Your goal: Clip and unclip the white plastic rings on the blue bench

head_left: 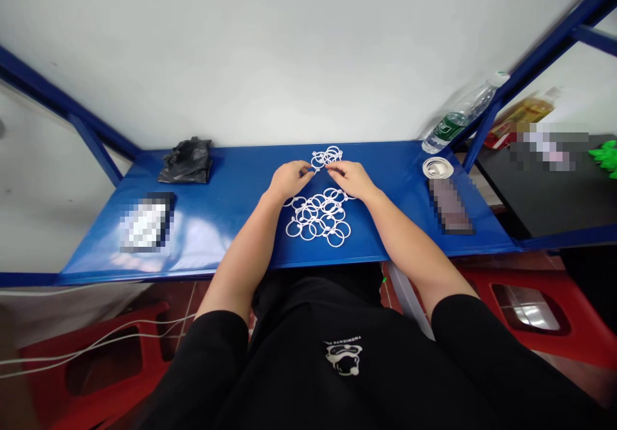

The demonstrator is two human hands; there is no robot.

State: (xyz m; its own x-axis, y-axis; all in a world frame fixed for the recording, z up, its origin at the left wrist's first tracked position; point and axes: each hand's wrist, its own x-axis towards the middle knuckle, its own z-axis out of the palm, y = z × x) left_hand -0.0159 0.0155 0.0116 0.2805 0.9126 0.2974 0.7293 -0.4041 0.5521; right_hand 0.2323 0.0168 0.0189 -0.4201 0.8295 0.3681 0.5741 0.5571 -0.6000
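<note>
Forearms come forward side by side, bare from the black sleeves, and we watch them meet over the blue bench point(226, 179). The large ring mat point(318, 216), a flat web of linked white rings, lies on the bench between the two wrists and is our marker.

Just beyond the large ring mat, the left hand point(289, 180) is palm down, knuckles raised and fingers curled in. Its thumb and fingertips are pinched together at the near edge of the small ring cluster point(326, 156). The right hand point(353, 178) mirrors it from the other side, wrist angled inward and fingers bent. Its tips are nipped on the same small ring cluster, so both hands are nearly closed with only that bit of white ring between the fingertips. The two sets of fingertips almost touch each other. The small ring cluster sits on the bench beyond the large ring mat, and we cannot tell whether the two are joined.

Well left of the large ring mat and further back lies a crumpled black bag point(187, 160). Well right of the mat we have a tape roll point(438, 168) lying flat, and beyond that a water bottle point(460, 118) leaning against the blue frame.
</note>
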